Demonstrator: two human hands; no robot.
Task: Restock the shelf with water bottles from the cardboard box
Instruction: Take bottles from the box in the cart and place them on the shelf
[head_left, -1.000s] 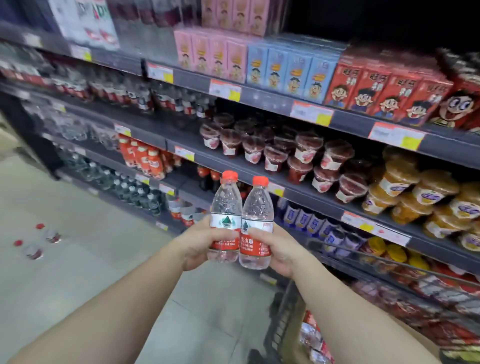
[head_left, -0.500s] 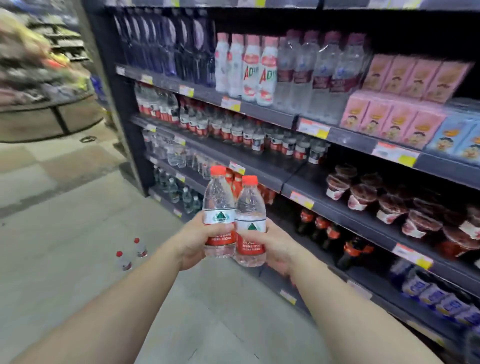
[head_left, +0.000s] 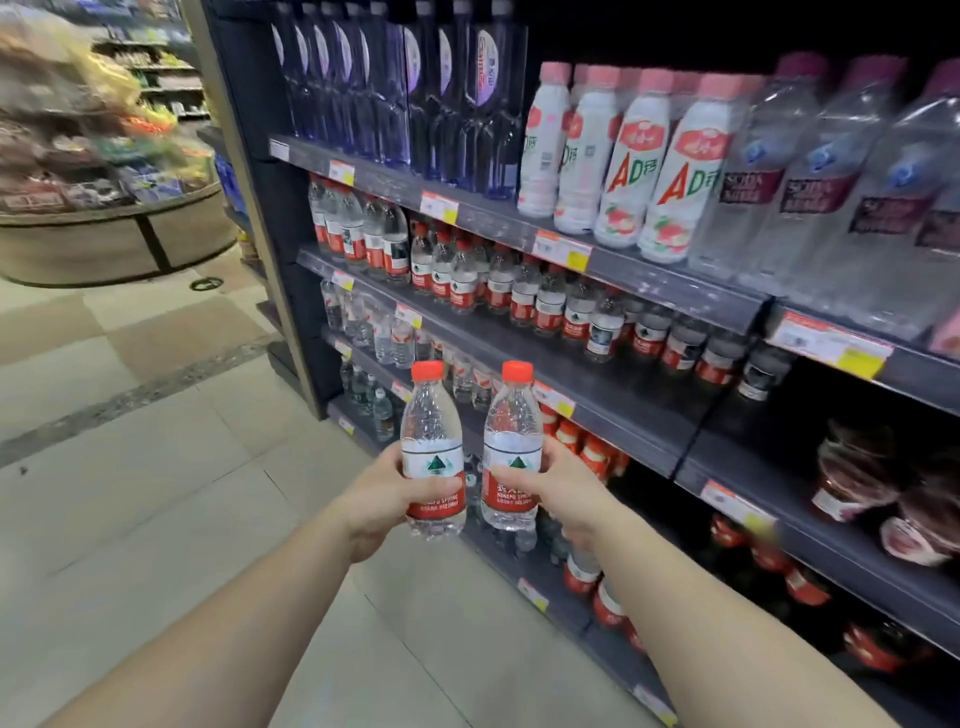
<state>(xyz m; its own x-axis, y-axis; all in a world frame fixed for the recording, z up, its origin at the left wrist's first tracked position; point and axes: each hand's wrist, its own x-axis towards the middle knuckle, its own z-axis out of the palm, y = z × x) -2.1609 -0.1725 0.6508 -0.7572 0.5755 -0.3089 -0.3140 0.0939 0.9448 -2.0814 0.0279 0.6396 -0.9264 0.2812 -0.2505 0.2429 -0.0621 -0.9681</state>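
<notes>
The left hand (head_left: 387, 496) grasps a small water bottle, the left bottle (head_left: 432, 452), its fingers wrapped over the red-and-white label. The right hand (head_left: 553, 491) grasps a matching one, the right bottle (head_left: 512, 447), with the thumb lying across its label. Both bottles stand upright with red caps on top, just beside each other with a narrow gap between them, held out in front of the shelf (head_left: 597, 384) and above the tiled floor (head_left: 156, 467).

Beyond the bottles, on the second tier, a row of the same red-labelled water bottles (head_left: 550, 301) runs along the shelf's front edge. To the left on that tier stand taller clear bottles (head_left: 363, 228). The tier above carries dark blue bottles (head_left: 395, 88), white pink-capped drinks (head_left: 644, 161) marked "AD", and large clear bottles (head_left: 810, 176) with maroon labels. Orange and yellow price tags (head_left: 561, 249) are fixed along the shelf edges. Lower right, red-capped jars (head_left: 862, 478) sit in shadow. A round display stand (head_left: 104, 228) is at far left, blurred.
</notes>
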